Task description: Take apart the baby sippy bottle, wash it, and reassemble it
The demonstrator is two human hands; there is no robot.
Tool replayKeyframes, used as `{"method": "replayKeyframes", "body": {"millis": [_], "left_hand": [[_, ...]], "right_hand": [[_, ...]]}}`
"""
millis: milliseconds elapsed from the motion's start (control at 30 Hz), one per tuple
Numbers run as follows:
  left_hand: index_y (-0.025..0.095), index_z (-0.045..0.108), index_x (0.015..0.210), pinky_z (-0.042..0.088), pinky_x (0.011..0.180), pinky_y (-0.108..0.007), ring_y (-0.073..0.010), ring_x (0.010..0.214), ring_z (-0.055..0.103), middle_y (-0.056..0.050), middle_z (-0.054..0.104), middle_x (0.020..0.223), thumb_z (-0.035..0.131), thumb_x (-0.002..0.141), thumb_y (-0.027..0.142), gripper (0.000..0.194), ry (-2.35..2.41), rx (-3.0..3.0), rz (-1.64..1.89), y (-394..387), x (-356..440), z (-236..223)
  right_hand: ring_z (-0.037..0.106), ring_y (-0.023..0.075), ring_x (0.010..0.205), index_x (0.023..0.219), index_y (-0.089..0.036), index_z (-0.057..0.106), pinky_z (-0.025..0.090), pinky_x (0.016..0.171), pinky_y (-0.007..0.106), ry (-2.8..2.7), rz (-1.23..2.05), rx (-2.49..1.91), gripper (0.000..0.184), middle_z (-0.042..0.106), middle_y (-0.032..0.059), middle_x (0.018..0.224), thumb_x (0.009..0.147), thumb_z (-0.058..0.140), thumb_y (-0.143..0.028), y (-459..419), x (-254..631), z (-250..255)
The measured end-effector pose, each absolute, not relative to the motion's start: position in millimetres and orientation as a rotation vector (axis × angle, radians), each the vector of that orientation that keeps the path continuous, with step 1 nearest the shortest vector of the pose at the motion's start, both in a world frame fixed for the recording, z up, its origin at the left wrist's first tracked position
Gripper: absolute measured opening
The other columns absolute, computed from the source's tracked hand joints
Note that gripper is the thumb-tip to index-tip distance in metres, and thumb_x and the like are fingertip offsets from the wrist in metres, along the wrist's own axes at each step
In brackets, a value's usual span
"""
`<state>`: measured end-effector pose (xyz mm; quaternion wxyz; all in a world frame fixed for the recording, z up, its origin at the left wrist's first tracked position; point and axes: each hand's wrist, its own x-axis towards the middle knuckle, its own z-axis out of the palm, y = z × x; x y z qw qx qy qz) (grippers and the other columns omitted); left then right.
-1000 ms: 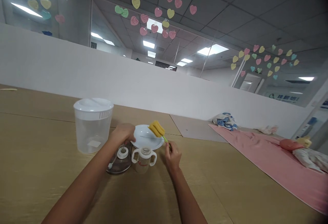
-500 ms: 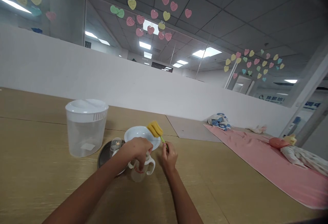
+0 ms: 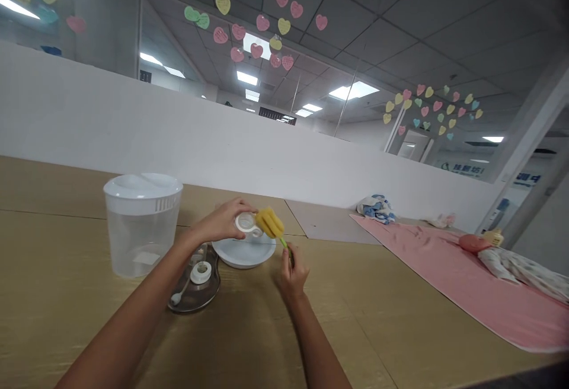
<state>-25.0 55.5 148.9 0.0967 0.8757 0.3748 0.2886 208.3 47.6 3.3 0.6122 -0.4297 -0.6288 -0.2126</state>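
My left hand (image 3: 224, 219) is closed round a small handled baby cup (image 3: 246, 223), tipped on its side with its mouth toward the right, held above a white bowl (image 3: 243, 253). My right hand (image 3: 291, 270) pinches the green stem of a yellow sponge brush (image 3: 271, 223). The sponge head touches the cup's mouth. Below my left forearm lies a round metal tray (image 3: 192, 296) with a white cap (image 3: 201, 271), a spoon (image 3: 177, 296) and a small clear piece on it.
A large clear plastic pitcher with a white lid (image 3: 141, 224) stands left of the bowl on the wooden table (image 3: 400, 324). A pink mat (image 3: 448, 279) with bundled cloth and a doll lies at the right. A white partition runs along the back.
My left hand took the handled cup off the table and lifted it over the bowl, up to the sponge. The right hand stayed put with the brush.
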Motion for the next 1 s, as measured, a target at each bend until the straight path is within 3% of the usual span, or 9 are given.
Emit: {"method": "replayKeyframes", "body": {"millis": [133, 267, 500, 667, 833, 1000], "left_hand": [[0.026, 0.055, 0.116, 0.036, 0.09, -0.033, -0.0226, 0.106, 0.051, -0.003, 0.055, 0.114, 0.064, 0.062, 0.017, 0.055, 1.345, 2.623, 0.951, 61.7, -18.8, 140.7], [0.023, 0.059, 0.106, 0.033, 0.084, -0.037, -0.0241, 0.103, 0.051, -0.006, 0.06, 0.106, 0.056, 0.067, 0.009, 0.042, 1.506, 2.778, 1.001, 62.0, -14.8, 137.0], [0.018, 0.06, 0.1, 0.031, 0.077, -0.038, -0.024, 0.096, 0.05, -0.01, 0.058, 0.1, 0.043, 0.07, -0.005, 0.042, 1.538, 3.101, 0.933, 60.1, -1.9, 129.9], [0.018, 0.06, 0.095, 0.031, 0.076, -0.038, -0.0243, 0.096, 0.048, -0.01, 0.058, 0.097, 0.043, 0.075, 0.0, 0.031, 1.381, 3.221, 0.833, 61.0, 17.2, 116.7], [0.021, 0.057, 0.105, 0.032, 0.08, -0.04, -0.0239, 0.098, 0.047, -0.008, 0.056, 0.101, 0.046, 0.067, -0.002, 0.045, 1.259, 3.235, 0.824, 59.0, 30.5, 108.3], [0.024, 0.059, 0.101, 0.028, 0.089, -0.043, -0.024, 0.104, 0.045, -0.007, 0.055, 0.106, 0.044, 0.066, -0.004, 0.047, 1.307, 3.183, 0.99, 66.3, 21.7, 106.1]], "right_hand": [[0.058, 0.0122, 0.064, 0.098, -0.016, 0.066, 0.043, 0.059, 0.021, -1.463, -0.638, -1.029, 0.023, 0.064, 0.0067, 0.075, 0.089, 0.046, -0.025, 48.7, 209.9, 3.1], [0.058, 0.0115, 0.061, 0.097, -0.021, 0.069, 0.042, 0.058, 0.022, -1.482, -0.848, -1.08, 0.022, 0.063, 0.006, 0.071, 0.087, 0.051, -0.027, 51.1, 216.8, 2.2], [0.056, 0.0119, 0.06, 0.103, -0.025, 0.068, 0.038, 0.057, 0.023, -1.584, -1.067, -1.056, 0.022, 0.065, 0.0049, 0.071, 0.086, 0.054, -0.024, 48.8, 216.1, 2.4], [0.054, 0.0109, 0.06, 0.103, -0.025, 0.068, 0.037, 0.058, 0.023, -1.618, -1.071, -1.058, 0.022, 0.064, 0.0037, 0.07, 0.086, 0.053, -0.024, 48.4, 209.9, 0.7], [0.056, 0.0116, 0.063, 0.103, -0.022, 0.067, 0.038, 0.058, 0.023, -1.63, -0.959, -1.079, 0.023, 0.063, 0.0052, 0.071, 0.088, 0.05, -0.025, 51.5, 207.4, -1.0], [0.055, 0.0117, 0.06, 0.101, -0.021, 0.067, 0.038, 0.055, 0.023, -1.612, -0.905, -1.097, 0.021, 0.061, 0.0041, 0.067, 0.088, 0.051, -0.026, 52.6, 208.9, 1.1]]}}
